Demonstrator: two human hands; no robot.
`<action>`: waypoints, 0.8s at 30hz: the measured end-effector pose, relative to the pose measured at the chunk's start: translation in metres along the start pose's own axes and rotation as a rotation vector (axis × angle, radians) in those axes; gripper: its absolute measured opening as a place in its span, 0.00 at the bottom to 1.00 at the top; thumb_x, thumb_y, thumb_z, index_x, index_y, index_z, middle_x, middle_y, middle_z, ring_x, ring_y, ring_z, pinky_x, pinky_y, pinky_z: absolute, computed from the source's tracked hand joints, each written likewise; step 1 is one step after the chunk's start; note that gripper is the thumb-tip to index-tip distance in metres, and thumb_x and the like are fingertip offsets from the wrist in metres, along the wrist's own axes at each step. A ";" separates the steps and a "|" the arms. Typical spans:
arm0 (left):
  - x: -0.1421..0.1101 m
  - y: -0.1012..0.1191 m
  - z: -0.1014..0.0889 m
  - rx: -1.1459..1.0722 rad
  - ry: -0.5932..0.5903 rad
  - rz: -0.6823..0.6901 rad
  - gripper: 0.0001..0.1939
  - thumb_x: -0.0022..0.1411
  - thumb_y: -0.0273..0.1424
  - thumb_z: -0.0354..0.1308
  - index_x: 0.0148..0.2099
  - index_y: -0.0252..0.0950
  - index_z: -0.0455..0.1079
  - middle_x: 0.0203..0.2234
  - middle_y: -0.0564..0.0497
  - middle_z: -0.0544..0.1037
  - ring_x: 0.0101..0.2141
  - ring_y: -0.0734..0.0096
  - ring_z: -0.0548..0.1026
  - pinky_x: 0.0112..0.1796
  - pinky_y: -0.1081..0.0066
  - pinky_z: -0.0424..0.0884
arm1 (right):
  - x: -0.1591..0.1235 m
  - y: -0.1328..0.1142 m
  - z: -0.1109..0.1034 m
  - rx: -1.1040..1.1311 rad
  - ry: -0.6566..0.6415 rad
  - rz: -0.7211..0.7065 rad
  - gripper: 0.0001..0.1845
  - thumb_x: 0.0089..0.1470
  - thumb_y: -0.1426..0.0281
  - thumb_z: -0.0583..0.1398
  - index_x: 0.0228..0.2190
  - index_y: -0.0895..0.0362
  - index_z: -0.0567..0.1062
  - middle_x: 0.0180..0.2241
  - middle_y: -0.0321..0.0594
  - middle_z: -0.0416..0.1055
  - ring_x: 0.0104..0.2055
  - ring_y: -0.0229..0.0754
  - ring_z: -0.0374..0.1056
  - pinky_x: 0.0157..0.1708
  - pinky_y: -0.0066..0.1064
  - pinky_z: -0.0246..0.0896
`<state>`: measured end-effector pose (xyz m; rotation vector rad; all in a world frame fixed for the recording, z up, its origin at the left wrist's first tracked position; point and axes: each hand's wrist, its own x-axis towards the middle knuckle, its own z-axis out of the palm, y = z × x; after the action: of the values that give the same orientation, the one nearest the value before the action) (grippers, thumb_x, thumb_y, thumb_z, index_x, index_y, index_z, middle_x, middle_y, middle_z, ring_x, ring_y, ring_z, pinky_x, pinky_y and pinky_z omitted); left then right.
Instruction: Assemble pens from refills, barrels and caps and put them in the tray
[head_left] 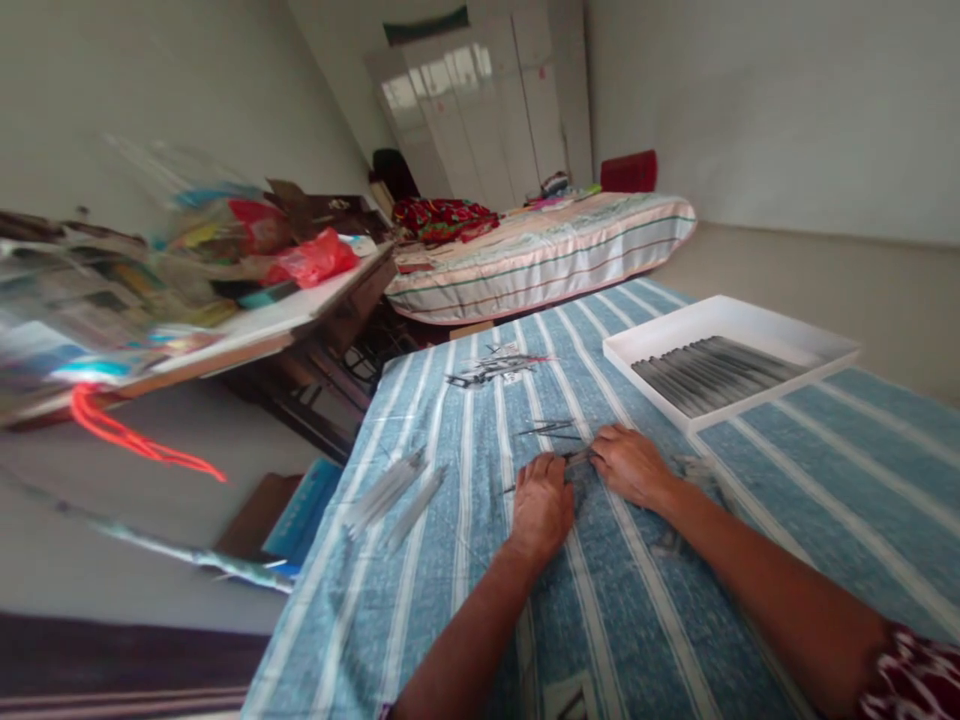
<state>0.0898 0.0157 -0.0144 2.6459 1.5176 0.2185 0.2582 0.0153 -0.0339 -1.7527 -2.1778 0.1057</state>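
My left hand [538, 505] and my right hand [630, 465] meet over the striped cloth, fingers closed on a slim pen [579, 457] that spans between them. A thin dark tip juts out to the left of my left hand; my fingers hide much of the pen. Just beyond them lie a few thin dark rods [551, 428]. Pale, see-through pen barrels [386, 490] rest in a loose bundle on the left. Farther back is a heap of small dark parts [499, 368]. At the right, a white box [720, 315] holds a row of dark pens [712, 372].
Blue striped cloth [450, 600] covers the work surface. Crumpled clear plastic [701, 470] lies beside my right forearm. To the left stands a cluttered desk [255, 335] with a red bag [315, 258] and a hanging red cord [142, 440]. A bed [540, 250] stands behind.
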 end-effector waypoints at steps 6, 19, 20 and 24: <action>0.005 -0.008 -0.005 -0.008 0.006 0.018 0.23 0.59 0.28 0.52 0.57 0.36 0.59 0.59 0.41 0.62 0.57 0.56 0.60 0.56 0.57 0.57 | 0.002 0.011 0.003 0.099 0.072 0.022 0.12 0.56 0.71 0.52 0.30 0.58 0.76 0.34 0.43 0.73 0.40 0.43 0.68 0.41 0.31 0.60; 0.055 -0.022 -0.012 0.049 -0.200 0.146 0.32 0.50 0.49 0.59 0.54 0.35 0.65 0.50 0.41 0.70 0.52 0.52 0.66 0.53 0.51 0.60 | 0.001 0.029 0.012 0.680 0.321 0.265 0.17 0.48 0.59 0.54 0.30 0.54 0.78 0.33 0.40 0.78 0.36 0.44 0.73 0.41 0.35 0.66; 0.051 -0.021 -0.013 0.066 -0.191 0.142 0.30 0.52 0.48 0.58 0.52 0.35 0.66 0.49 0.41 0.70 0.51 0.52 0.67 0.52 0.52 0.61 | 0.000 0.030 0.012 0.684 0.324 0.285 0.16 0.48 0.58 0.55 0.30 0.54 0.78 0.33 0.40 0.78 0.36 0.45 0.73 0.42 0.35 0.66; 0.039 -0.014 -0.014 0.124 -0.165 0.123 0.25 0.57 0.46 0.53 0.49 0.34 0.68 0.45 0.40 0.72 0.48 0.52 0.69 0.48 0.55 0.64 | -0.003 0.032 0.011 0.688 0.349 0.349 0.15 0.45 0.57 0.56 0.27 0.52 0.78 0.31 0.39 0.79 0.35 0.46 0.74 0.40 0.35 0.67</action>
<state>0.0955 0.0567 0.0006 2.7755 1.3623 -0.0880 0.2848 0.0220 -0.0533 -1.5619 -1.3465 0.5220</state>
